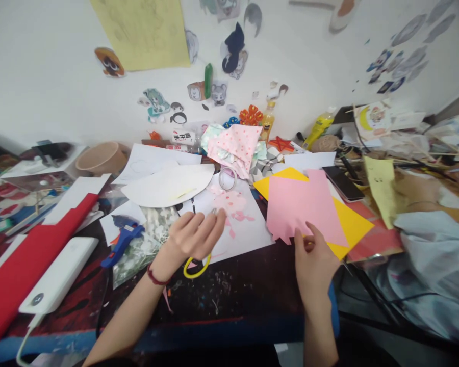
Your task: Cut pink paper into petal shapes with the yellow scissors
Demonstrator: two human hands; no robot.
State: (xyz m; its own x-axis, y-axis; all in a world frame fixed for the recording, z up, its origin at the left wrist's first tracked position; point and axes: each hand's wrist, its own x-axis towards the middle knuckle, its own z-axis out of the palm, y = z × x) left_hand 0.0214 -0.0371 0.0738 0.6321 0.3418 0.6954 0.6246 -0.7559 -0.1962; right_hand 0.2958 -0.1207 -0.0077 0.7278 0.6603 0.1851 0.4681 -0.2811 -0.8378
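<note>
My left hand is closed, its fingers curled above a white sheet. A small greyish bit shows at its fingertips, too little to name. Just below this hand sits a yellow scissors handle, partly covered. On the sheet lie pink paper pieces and a roll of clear tape. At the ragged lower edge of a pink paper, my right hand has thumb and index finger slightly apart, tips at the paper; its other fingers are curled. Yellow paper lies beneath the pink one.
A blue glue gun, a white power bank with cable and red paper lie left. Behind stand a juice bottle and polka-dot fabric. A phone and another person's sleeve are right.
</note>
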